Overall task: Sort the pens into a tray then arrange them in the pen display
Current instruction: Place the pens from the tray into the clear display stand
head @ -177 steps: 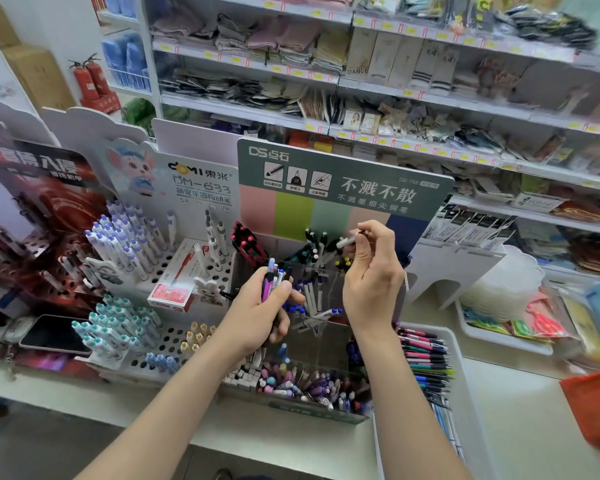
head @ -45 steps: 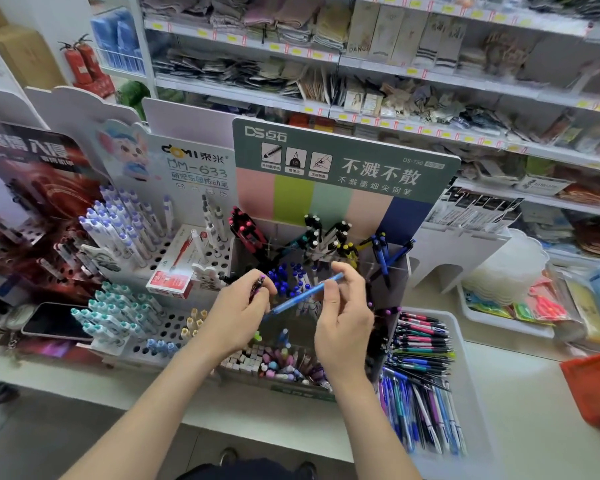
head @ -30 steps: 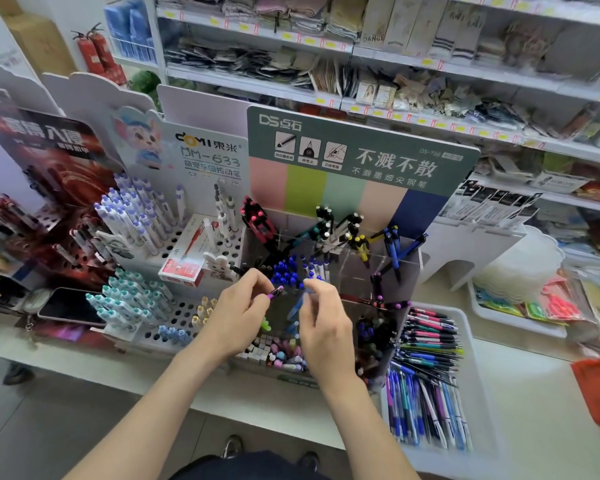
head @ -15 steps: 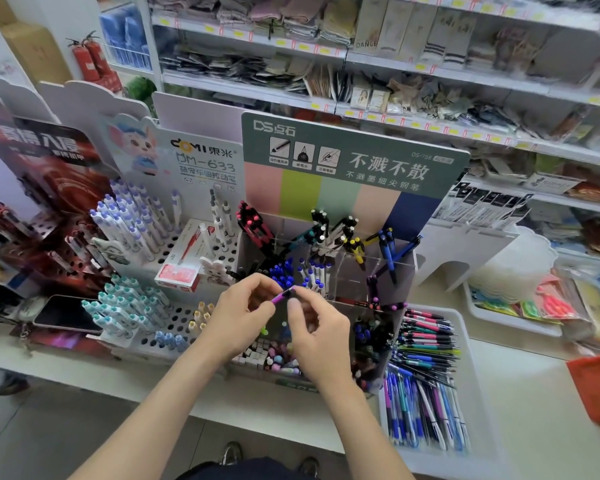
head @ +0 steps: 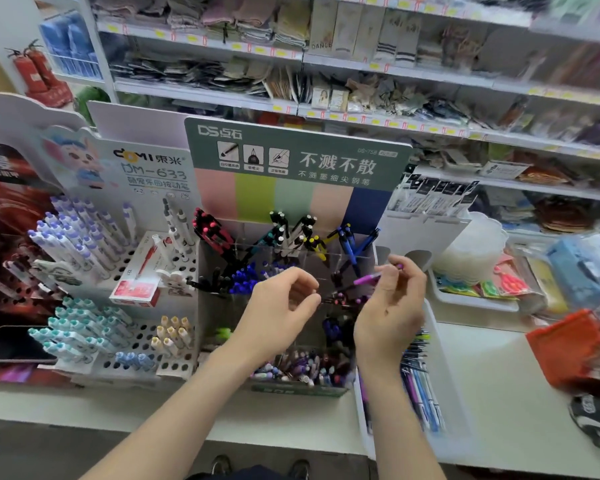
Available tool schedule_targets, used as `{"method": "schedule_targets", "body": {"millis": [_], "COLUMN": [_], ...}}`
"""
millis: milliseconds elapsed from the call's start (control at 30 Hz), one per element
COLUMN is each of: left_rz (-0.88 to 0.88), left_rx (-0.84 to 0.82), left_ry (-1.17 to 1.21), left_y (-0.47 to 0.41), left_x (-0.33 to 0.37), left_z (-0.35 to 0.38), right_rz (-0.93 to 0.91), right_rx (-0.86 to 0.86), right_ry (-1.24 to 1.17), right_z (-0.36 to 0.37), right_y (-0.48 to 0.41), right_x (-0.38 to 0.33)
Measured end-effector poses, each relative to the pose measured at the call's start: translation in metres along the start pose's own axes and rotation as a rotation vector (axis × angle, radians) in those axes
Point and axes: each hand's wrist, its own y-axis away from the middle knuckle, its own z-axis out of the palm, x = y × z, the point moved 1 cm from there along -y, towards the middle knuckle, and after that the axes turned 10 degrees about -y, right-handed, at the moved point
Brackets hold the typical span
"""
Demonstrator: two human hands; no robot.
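Note:
The pen display (head: 293, 188), with a green header and clear compartments, stands in the middle and holds black, blue, yellow-tipped and purple pens. My right hand (head: 392, 306) pinches a purple pen (head: 367, 279) over the display's right compartments. My left hand (head: 279, 306) hovers beside it over the centre, fingers loosely curled, with nothing seen in it. The white tray (head: 447, 375) sits to the right of the display. It holds several blue, purple and black pens (head: 421, 386), partly hidden by my right forearm.
A second display (head: 84, 244) with white-blue and teal pens stands to the left, with a red-white box (head: 137, 275) on it. A phone (head: 13, 344) lies at far left. An orange item (head: 568, 344) and packaged goods (head: 499, 282) crowd the right counter. Shelves run behind.
The purple pen passed from between both hands to my right hand alone, which moved right over the display. My left hand let go and stays near the centre.

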Motion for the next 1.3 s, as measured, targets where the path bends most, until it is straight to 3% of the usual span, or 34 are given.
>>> {"method": "schedule_targets", "body": {"millis": [67, 233, 367, 500, 600, 667, 800, 900, 1067, 1300], "left_rz": [0.009, 0.020, 0.022, 0.061, 0.102, 0.088, 0.113, 0.160, 0.182, 0.203], "left_rx": [-0.041, -0.162, -0.209, -0.047, 0.016, -0.058, -0.299, -0.466, -0.683, -0.770], "left_ry": [-0.074, -0.225, -0.278, -0.248, -0.272, -0.304, -0.370, -0.483, -0.705, -0.876], "left_y": [-0.002, -0.006, -0.005, 0.000, 0.006, 0.013, 0.035, 0.046, 0.059, 0.076], "left_x": [0.001, 0.000, -0.001, 0.006, 0.014, 0.017, 0.018, 0.012, -0.006, -0.036], "left_z": [0.015, 0.041, 0.053, 0.060, 0.070, 0.084, 0.130, 0.169, 0.226, 0.256], "right_rz": [-0.153, -0.315, -0.325, -0.341, -0.205, -0.037, 0.356, 0.505, 0.605, 0.597], "right_rx": [-0.024, -0.471, -0.500, -0.581, -0.500, -0.393, -0.340, -0.424, -0.552, -0.641], "right_ry": [0.143, 0.476, 0.707, 0.692, 0.384, 0.340, 0.571, 0.727, 0.918, 1.152], "right_z": [-0.015, -0.026, -0.029, -0.041, -0.063, -0.085, -0.143, -0.181, -0.210, -0.205], "right_y": [-0.011, -0.017, -0.009, -0.004, -0.002, 0.002, 0.017, 0.030, 0.044, 0.053], "right_x": [0.009, 0.054, 0.072, 0.067, 0.066, 0.081, 0.148, 0.188, 0.221, 0.241]}}
